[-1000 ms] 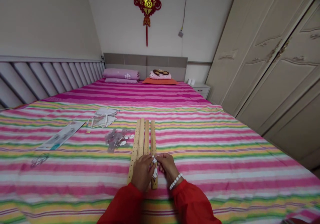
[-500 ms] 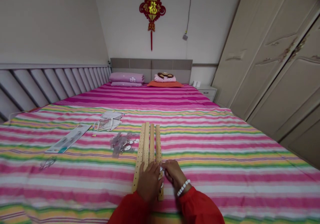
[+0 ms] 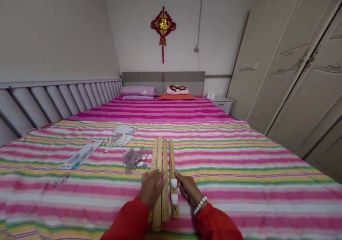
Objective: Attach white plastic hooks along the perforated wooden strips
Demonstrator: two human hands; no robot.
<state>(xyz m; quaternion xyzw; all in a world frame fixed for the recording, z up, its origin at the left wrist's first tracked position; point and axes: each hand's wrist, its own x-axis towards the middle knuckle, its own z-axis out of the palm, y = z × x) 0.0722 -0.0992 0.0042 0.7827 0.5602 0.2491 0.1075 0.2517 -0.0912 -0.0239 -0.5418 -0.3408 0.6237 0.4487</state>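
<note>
Three perforated wooden strips (image 3: 162, 161) lie side by side on the striped bedspread (image 3: 240, 168). The rightmost strip (image 3: 172, 161) carries two small white hooks (image 3: 174, 192) near its close end. My left hand (image 3: 151, 188) rests on the left strips, its fingers loosely curled and blurred. On the right edge of the rightmost strip sits my right hand (image 3: 188, 188), beside the hooks, with its fingers bent against the wood. A white bead bracelet (image 3: 200, 205) is on my right wrist. Both sleeves are red.
A pile of clear packets with white hooks (image 3: 135, 157) lies left of the strips. Further left are opened packaging (image 3: 119, 137), a long printed card (image 3: 80, 155) and a small clear wrapper (image 3: 61, 179). Pillows (image 3: 139, 91) lie at the headboard; wardrobes (image 3: 296, 72) stand on the right.
Both hands have parted from the rightmost strip's near end, and two white hooks now show on it. My left hand moved left onto the other strips. The camera tilted up slightly.
</note>
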